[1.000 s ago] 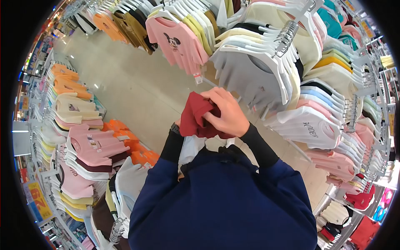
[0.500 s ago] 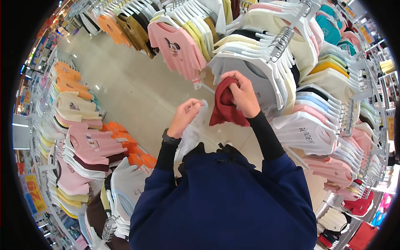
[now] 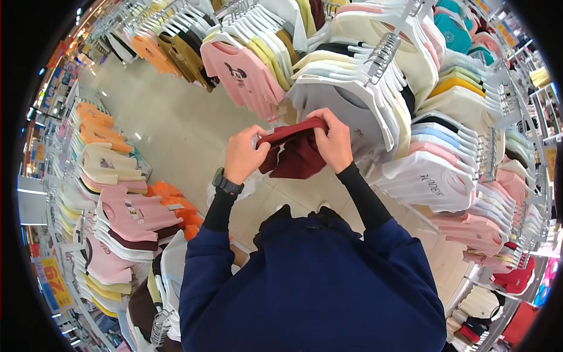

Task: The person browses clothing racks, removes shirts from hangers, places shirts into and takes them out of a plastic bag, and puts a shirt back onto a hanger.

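A dark red cloth garment (image 3: 300, 157) is stretched between my hands in front of my chest, its band-like upper edge pulled taut and a gap showing below it. My left hand (image 3: 243, 155), with a dark watch at the wrist, pinches the left end of that edge. At the other end, my right hand (image 3: 332, 141) grips the band between thumb and fingers. Crumpled see-through plastic (image 3: 251, 189) hangs under my left hand, partly hidden by it; whether the fingers also hold it I cannot tell. The garment's exact kind is unclear.
Close beyond my right hand hangs a grey shirt (image 3: 346, 111) on a crowded rack. A pink shirt (image 3: 241, 76) hangs ahead, white lettered shirts (image 3: 425, 182) to the right. Racks with pink shirts (image 3: 132, 214) and orange garments (image 3: 176, 202) line the left. Tiled floor (image 3: 176, 129) runs between.
My left hand has come up to the garment and taken hold of its edge. The garment, bunched in my right hand before, is now spread between both hands. My right hand has shifted slightly left.
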Available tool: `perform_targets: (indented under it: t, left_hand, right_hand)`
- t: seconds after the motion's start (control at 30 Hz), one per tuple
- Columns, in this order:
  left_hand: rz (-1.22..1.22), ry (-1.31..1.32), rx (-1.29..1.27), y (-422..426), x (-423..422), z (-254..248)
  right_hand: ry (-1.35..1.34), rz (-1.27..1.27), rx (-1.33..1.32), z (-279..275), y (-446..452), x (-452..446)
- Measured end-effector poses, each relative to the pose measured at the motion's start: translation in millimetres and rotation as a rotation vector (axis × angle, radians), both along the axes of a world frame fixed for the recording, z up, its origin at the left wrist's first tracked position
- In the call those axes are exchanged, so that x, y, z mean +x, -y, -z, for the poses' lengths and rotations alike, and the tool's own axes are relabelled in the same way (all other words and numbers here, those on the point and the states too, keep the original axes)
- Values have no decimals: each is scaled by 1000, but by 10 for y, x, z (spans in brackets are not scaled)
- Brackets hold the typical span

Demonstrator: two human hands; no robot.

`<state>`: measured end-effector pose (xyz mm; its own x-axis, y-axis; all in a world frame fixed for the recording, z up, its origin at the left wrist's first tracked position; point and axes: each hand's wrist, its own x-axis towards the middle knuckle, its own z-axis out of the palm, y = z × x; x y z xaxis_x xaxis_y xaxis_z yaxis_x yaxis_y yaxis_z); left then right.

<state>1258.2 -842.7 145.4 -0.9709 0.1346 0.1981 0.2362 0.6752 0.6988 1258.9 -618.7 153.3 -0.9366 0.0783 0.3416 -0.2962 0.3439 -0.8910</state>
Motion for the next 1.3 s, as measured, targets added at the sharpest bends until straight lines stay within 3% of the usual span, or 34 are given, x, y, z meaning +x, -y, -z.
perform_targets:
  t: [0.1, 0.2, 0.33, 0.43, 0.53, 0.63, 0.7, 0.77, 0.9, 1.0, 1.1, 1.3]
  left_hand:
    - [-48, -221, -141, -56, -77, -2]
    - [-210, -10, -294, -9, -327, 19]
    - [-136, -134, -10, 110, -553, 234]
    - [-82, -163, 379, 77, -596, 247]
    - [-67, 95, 713, 53, -579, 232]
    - [30, 156, 661, -116, -490, 221]
    - [101, -11, 300, -137, -518, 360]
    - [72, -120, 138, -237, -422, 319]
    - [101, -77, 146, -289, -342, 337]
    - [96, -25, 197, -429, -269, 407]
    - [122, -24, 188, -614, -230, 464]
    - [30, -78, -87, -865, -113, 419]
  right_hand:
    - [48, -68, 1, 30, -27, 25]
    - [198, -81, 123, 8, -100, 56]
    - [159, -16, 353, 178, -374, 72]
    - [147, 99, 444, 335, -655, 97]
    - [192, 142, 457, 445, -864, 147]
    - [162, 72, 312, 560, -970, 213]
    - [144, 33, 233, 675, -1003, 233]
    - [219, 36, 192, 664, -1020, 296]
    - [353, -63, 225, 756, -1195, 340]
    - [84, -109, 161, 707, -1285, 315]
    - [-264, 443, 531, 610, -1403, -11]
    - [-81, 454, 608, 1084, -1518, -381]
